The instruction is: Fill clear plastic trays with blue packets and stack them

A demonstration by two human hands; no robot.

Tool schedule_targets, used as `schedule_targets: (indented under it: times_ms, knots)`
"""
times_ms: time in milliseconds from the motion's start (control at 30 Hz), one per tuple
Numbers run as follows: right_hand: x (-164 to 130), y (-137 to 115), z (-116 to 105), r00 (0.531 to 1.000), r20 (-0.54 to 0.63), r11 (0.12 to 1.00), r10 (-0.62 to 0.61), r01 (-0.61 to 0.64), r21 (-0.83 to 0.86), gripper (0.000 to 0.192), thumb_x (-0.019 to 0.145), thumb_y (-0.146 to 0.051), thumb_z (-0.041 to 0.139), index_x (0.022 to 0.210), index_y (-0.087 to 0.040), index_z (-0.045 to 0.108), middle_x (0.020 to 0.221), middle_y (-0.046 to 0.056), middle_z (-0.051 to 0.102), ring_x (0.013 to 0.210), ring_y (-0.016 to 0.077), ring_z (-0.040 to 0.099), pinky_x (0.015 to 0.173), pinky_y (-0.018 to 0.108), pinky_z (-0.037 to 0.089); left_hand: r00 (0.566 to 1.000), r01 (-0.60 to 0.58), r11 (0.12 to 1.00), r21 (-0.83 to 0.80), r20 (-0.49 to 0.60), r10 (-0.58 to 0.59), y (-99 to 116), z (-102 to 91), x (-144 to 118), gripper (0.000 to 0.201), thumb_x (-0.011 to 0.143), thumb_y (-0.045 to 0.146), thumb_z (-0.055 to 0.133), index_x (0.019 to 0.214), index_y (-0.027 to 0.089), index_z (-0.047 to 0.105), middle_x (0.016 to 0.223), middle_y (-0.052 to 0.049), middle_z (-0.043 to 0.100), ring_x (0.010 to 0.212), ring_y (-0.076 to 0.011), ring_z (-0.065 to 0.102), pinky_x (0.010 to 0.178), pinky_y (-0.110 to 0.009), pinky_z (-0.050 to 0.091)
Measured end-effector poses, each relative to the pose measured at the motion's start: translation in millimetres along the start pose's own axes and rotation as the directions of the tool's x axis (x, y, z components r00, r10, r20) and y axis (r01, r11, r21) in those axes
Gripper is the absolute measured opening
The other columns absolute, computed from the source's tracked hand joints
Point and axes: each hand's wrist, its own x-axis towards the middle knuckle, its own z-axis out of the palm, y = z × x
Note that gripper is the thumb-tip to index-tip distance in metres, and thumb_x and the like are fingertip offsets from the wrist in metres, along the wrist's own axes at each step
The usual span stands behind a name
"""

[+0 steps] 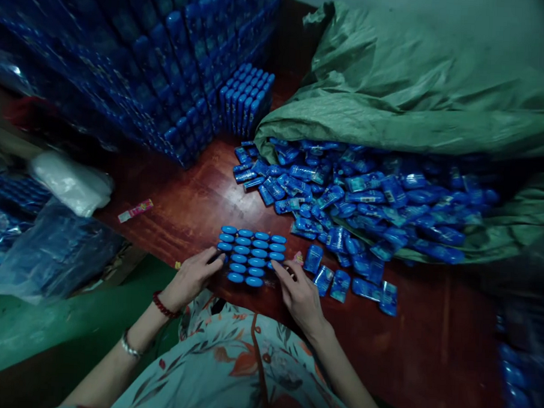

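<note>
On red-brown table point(186, 206), left hand point(192, 278) fingers loosely curled against left edge of upright blue pack block point(252, 255), right hand point(299, 295) fingers extended touching its right edge, loose packs point(353, 201) spilling from green sack point(394, 83) at right

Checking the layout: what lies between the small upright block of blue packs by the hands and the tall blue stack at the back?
Only bare red-brown tabletop, seen in the head view.
</note>
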Motion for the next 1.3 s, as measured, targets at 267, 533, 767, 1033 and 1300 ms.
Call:
schedule_targets:
  times_ms: [267, 533, 767, 1033, 1300]
  knots:
    - [-2.9, 9.9, -7.4, 0.971, -0.194, 0.990, 0.138, -0.141, 0.001, 0.034, 0.092, -0.021, 0.044, 0.124, -0.023, 0.055, 0.101, 0.008, 0.061, 0.090, 0.0164, 0.061, 0.080, 0.028, 0.050, 0.994, -0.099, 0.994, 0.035, -0.037, 0.100, -8.1, 0.9, -5.5, 0.034, 0.094, 0.021, 0.034, 0.121, 0.024, 0.055, 0.110, -0.008, 0.059, 0.092, -0.0174, 0.059, 0.073, -0.025, 0.050]
    - [11.0, 52.4, -19.9, 0.898, -0.092, 0.842, 0.431, -0.437, -0.318, 0.048, 0.087, -0.039, 0.050, 0.128, -0.015, 0.045, 0.099, 0.013, 0.063, 0.066, 0.0206, 0.063, 0.048, 0.027, 0.041, 0.934, 0.097, 0.983, -0.156, -0.326, -0.144, -55.2, -8.7, 88.7, 0.025, 0.092, 0.026, 0.040, 0.094, 0.014, 0.062, 0.080, -0.006, 0.057, 0.072, -0.0135, 0.056, 0.067, -0.024, 0.047]
    - [24.8, 36.3, -26.5, 0.871, 0.126, 0.877, 0.474, -0.455, -0.154, 0.027, 0.086, -0.025, 0.049, 0.113, -0.019, 0.051, 0.082, 0.006, 0.065, 0.064, 0.0190, 0.062, 0.052, 0.026, 0.040, 0.983, 0.001, 0.961, 0.275, 0.178, -0.052, -63.2, 20.1, 211.5, 0.034, 0.085, 0.018, 0.049, 0.117, 0.008, 0.054, 0.107, -0.018, 0.057, 0.100, -0.0270, 0.055, 0.084, -0.037, 0.044]
    - [-7.5, 5.6, -34.6, 0.894, 0.018, 0.771, 0.447, -0.396, 0.499, 0.021, 0.083, -0.032, 0.057, 0.099, -0.021, 0.048, 0.082, 0.002, 0.063, 0.064, 0.0125, 0.061, 0.048, 0.020, 0.047, 0.998, 0.044, 0.993, -0.111, 0.044, -0.040, -71.7, 15.7, 172.0, 0.044, 0.090, 0.019, 0.039, 0.134, 0.019, 0.038, 0.122, -0.013, 0.054, 0.102, -0.0219, 0.059, 0.085, -0.035, 0.048]
    - [-16.3, 5.1, 1.9, 0.970, -0.153, 0.973, -0.187, 0.204, 0.108, 0.037, 0.086, -0.004, 0.039, 0.116, -0.017, 0.056, 0.107, 0.012, 0.064, 0.101, 0.0177, 0.061, 0.081, 0.031, 0.053, 0.611, 0.310, 0.796, -0.519, -0.533, -0.585, -49.4, -6.8, 16.8, 0.025, 0.083, 0.030, 0.058, 0.104, 0.017, 0.057, 0.098, -0.005, 0.062, 0.091, -0.0157, 0.062, 0.085, -0.031, 0.051]
